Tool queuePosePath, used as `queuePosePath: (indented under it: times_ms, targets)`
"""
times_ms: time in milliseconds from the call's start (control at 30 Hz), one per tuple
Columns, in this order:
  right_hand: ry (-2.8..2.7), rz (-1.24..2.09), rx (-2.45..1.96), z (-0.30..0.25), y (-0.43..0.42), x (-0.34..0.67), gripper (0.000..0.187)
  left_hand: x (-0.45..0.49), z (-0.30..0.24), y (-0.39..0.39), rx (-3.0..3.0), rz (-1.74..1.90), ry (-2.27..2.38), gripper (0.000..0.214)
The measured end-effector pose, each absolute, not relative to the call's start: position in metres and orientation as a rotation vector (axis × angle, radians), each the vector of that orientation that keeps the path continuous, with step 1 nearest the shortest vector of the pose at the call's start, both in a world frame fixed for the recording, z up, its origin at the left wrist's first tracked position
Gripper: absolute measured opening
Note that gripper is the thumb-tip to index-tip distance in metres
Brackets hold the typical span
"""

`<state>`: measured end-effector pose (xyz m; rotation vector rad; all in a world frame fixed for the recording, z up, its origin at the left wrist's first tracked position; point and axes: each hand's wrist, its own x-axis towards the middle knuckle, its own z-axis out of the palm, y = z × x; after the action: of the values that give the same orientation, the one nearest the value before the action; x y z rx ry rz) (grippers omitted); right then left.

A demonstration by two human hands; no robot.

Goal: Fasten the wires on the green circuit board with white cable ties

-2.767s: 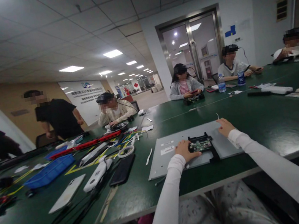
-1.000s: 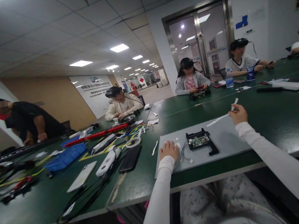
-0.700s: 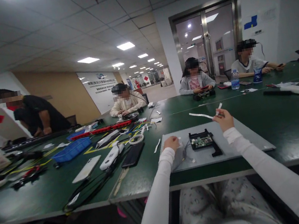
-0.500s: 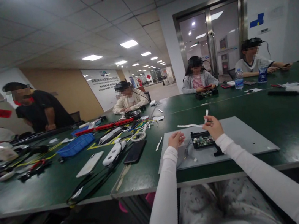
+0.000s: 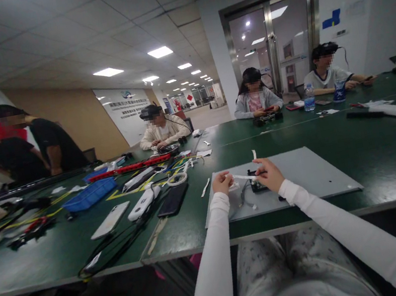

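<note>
A narrow white strip (image 5: pixel 244 177) stretches between my two hands above a grey panel (image 5: pixel 314 176). My left hand (image 5: pixel 222 183) pinches its left end, and my right hand (image 5: pixel 269 174) grips it farther right, with a short white end sticking up past the fingers. Under my right hand lies a black housing with a circuit board (image 5: pixel 257 186), partly covered by that hand. Thin wires with a small white connector (image 5: pixel 254 206) trail from the housing onto the panel.
Left of the panel lie a loose white strip (image 5: pixel 205 187), a dark phone (image 5: pixel 173 199), a white device (image 5: pixel 144 202), a white phone (image 5: pixel 111 220) and a blue tray (image 5: pixel 89 195). Cables run to the table's front edge. Several people sit or stand around the green table.
My left hand has closed on the strip's free end, which hung loose before. My right hand has come lower, over the housing, and the strip now spans both hands. The view has shifted slightly.
</note>
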<state>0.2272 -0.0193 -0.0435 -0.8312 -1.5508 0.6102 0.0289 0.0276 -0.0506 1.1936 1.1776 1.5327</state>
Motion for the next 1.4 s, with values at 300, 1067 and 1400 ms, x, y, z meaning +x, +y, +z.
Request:
queuePosePath:
  times_ms: [300,1067,1400]
  targets:
    - [-1.866,0.495,-0.663,-0.033,-0.044,0.220,0.053,0.030,-0.050,0.024,1.393,1.503,1.444,0.021]
    - [-1.927,0.444,-0.698,-0.033,-0.049,0.220,0.041,0.028,-0.061,0.026,1.943,1.332,1.691,0.015]
    - [-1.997,0.439,-0.736,-0.034,-0.049,0.219,0.046,0.030,-0.058,0.023,1.982,1.273,1.756,0.014]
